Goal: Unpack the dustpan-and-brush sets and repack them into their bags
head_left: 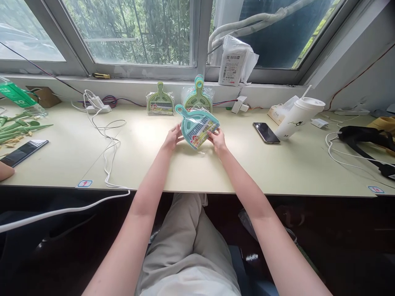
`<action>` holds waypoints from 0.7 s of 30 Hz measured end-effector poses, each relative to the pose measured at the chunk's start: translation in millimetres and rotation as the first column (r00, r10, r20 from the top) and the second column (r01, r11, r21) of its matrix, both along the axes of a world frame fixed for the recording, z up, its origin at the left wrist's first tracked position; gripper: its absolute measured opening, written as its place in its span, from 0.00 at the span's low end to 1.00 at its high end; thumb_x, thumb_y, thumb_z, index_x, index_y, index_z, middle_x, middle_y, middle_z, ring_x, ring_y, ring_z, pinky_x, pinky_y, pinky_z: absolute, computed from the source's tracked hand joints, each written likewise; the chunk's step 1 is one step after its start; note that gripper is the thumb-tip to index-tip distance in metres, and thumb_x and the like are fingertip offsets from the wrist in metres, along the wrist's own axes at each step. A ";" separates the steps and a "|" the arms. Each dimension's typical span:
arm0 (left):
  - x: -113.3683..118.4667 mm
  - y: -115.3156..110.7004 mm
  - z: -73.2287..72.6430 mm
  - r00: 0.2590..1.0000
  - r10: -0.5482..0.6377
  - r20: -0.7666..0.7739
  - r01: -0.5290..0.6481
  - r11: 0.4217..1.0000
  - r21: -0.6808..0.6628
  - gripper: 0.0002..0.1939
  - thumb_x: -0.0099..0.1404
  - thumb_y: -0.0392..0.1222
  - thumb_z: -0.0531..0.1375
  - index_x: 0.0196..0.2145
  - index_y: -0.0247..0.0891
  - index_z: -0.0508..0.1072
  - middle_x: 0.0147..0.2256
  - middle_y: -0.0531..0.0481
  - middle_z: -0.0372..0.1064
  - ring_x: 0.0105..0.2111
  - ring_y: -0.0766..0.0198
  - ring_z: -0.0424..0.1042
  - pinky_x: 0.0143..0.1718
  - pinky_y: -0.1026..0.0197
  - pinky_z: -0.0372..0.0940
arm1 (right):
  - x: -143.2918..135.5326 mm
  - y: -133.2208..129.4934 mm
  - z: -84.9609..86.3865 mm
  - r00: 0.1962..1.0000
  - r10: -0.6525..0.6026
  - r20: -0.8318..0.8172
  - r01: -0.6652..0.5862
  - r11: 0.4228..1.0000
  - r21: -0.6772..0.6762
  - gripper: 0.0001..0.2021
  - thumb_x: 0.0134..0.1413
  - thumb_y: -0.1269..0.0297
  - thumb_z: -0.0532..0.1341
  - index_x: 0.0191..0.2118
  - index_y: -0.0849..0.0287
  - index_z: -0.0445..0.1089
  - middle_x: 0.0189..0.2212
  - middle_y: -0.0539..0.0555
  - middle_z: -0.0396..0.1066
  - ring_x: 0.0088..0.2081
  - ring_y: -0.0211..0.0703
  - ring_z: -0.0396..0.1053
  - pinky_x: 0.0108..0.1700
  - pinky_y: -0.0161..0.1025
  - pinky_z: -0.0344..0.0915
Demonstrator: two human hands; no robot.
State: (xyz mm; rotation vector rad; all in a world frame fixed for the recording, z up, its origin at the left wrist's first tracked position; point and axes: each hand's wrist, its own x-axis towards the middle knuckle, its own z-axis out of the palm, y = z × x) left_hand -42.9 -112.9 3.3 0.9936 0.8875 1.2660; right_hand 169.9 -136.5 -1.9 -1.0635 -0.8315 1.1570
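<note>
A teal mini dustpan and brush set (197, 127), wrapped in clear plastic with a printed label, is held tilted above the table between my two hands. My left hand (173, 137) grips its left edge, and my right hand (217, 140) pinches its lower right edge, thumb over the label. Behind it, against the wall, stand a stack of similar wrapped dustpans (198, 95), green in front with teal behind, and a single green wrapped dustpan set (160, 100) to their left.
White cables (109, 144) run across the table at left. On the right are a phone (266, 132), a white cup with a straw (299, 115) and a black strap (364, 137). Another person's hand (6, 170) rests by a phone (24, 152) at far left.
</note>
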 end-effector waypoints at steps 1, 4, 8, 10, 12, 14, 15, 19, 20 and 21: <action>0.0 1.1 -0.8 1.000 0.020 0.002 -0.020 0.999 -0.026 0.24 0.62 0.58 0.62 0.51 0.43 0.74 0.42 0.46 0.77 0.41 0.60 0.76 0.43 0.58 0.70 | 0.5 0.0 0.3 1.000 -0.008 0.008 0.008 1.000 -0.005 0.18 0.52 0.73 0.65 0.47 0.54 0.62 0.42 0.52 0.76 0.46 0.40 0.75 0.52 0.43 0.75; -2.5 5.0 -2.5 0.997 0.075 0.036 -0.072 0.994 -0.085 0.23 0.64 0.56 0.61 0.51 0.41 0.74 0.42 0.45 0.76 0.38 0.61 0.76 0.40 0.60 0.71 | 0.2 -0.6 1.5 1.000 0.007 0.015 -0.007 1.000 -0.004 0.19 0.50 0.74 0.67 0.46 0.56 0.64 0.40 0.52 0.77 0.45 0.42 0.76 0.52 0.45 0.75; -9.4 10.1 -3.7 0.992 0.111 0.062 -0.104 0.989 -0.110 0.21 0.66 0.54 0.59 0.50 0.39 0.74 0.44 0.43 0.76 0.37 0.63 0.76 0.38 0.61 0.70 | -1.9 -3.2 3.8 0.999 0.032 0.001 -0.032 0.999 -0.002 0.17 0.49 0.75 0.68 0.44 0.58 0.67 0.37 0.52 0.78 0.42 0.42 0.77 0.52 0.46 0.76; -12.0 11.7 -4.1 0.989 0.141 0.053 -0.134 0.984 -0.113 0.19 0.68 0.53 0.58 0.48 0.38 0.74 0.46 0.42 0.75 0.38 0.63 0.76 0.37 0.63 0.70 | -2.3 -4.4 5.0 0.999 0.042 -0.004 -0.042 0.999 -0.004 0.15 0.49 0.75 0.68 0.43 0.58 0.68 0.36 0.52 0.78 0.41 0.42 0.78 0.51 0.46 0.76; -13.5 12.7 -4.5 0.981 0.189 0.045 -0.184 0.978 -0.099 0.17 0.69 0.52 0.57 0.45 0.38 0.74 0.48 0.42 0.75 0.41 0.63 0.76 0.37 0.64 0.70 | -2.4 -5.3 6.2 0.998 0.060 -0.006 -0.060 0.998 -0.004 0.15 0.48 0.74 0.68 0.42 0.59 0.69 0.36 0.52 0.79 0.40 0.43 0.78 0.51 0.47 0.76; -14.2 13.1 -4.6 0.969 0.244 0.042 -0.240 0.968 -0.071 0.15 0.68 0.53 0.57 0.43 0.39 0.74 0.48 0.44 0.74 0.43 0.63 0.75 0.39 0.63 0.70 | -2.5 -6.0 7.4 0.997 0.076 -0.010 -0.076 0.997 0.003 0.15 0.47 0.73 0.70 0.41 0.59 0.70 0.36 0.53 0.79 0.40 0.44 0.78 0.52 0.48 0.76; -14.2 13.1 -4.5 0.963 0.267 0.043 -0.264 0.963 -0.055 0.15 0.68 0.53 0.58 0.42 0.40 0.74 0.48 0.44 0.74 0.45 0.62 0.75 0.41 0.63 0.70 | -2.6 -6.3 8.0 0.997 0.082 -0.012 -0.082 0.997 0.010 0.15 0.47 0.73 0.70 0.41 0.59 0.70 0.36 0.53 0.79 0.40 0.44 0.78 0.52 0.48 0.76; -14.5 11.3 -2.7 0.946 0.323 0.035 -0.323 0.946 -0.015 0.16 0.66 0.55 0.59 0.41 0.40 0.73 0.48 0.44 0.74 0.46 0.61 0.74 0.43 0.60 0.70 | -3.4 -6.8 9.7 0.995 0.093 -0.020 -0.093 0.995 0.029 0.16 0.45 0.72 0.72 0.41 0.59 0.71 0.37 0.53 0.79 0.39 0.44 0.78 0.51 0.49 0.76; -15.2 10.6 -1.9 0.945 0.326 0.032 -0.326 0.945 -0.012 0.16 0.66 0.55 0.59 0.41 0.40 0.73 0.48 0.44 0.74 0.46 0.61 0.74 0.43 0.60 0.70 | -3.1 -6.7 10.0 0.995 0.097 -0.021 -0.096 0.995 0.030 0.16 0.45 0.72 0.72 0.41 0.59 0.71 0.36 0.53 0.79 0.39 0.44 0.79 0.51 0.48 0.76; -16.3 9.9 -1.1 0.947 0.319 0.030 -0.319 0.948 -0.009 0.15 0.66 0.54 0.59 0.41 0.40 0.73 0.48 0.44 0.74 0.46 0.61 0.74 0.44 0.60 0.70 | -2.6 -6.5 10.3 0.995 0.100 -0.022 -0.099 0.995 0.029 0.15 0.45 0.72 0.71 0.41 0.59 0.71 0.36 0.53 0.79 0.39 0.44 0.79 0.51 0.48 0.76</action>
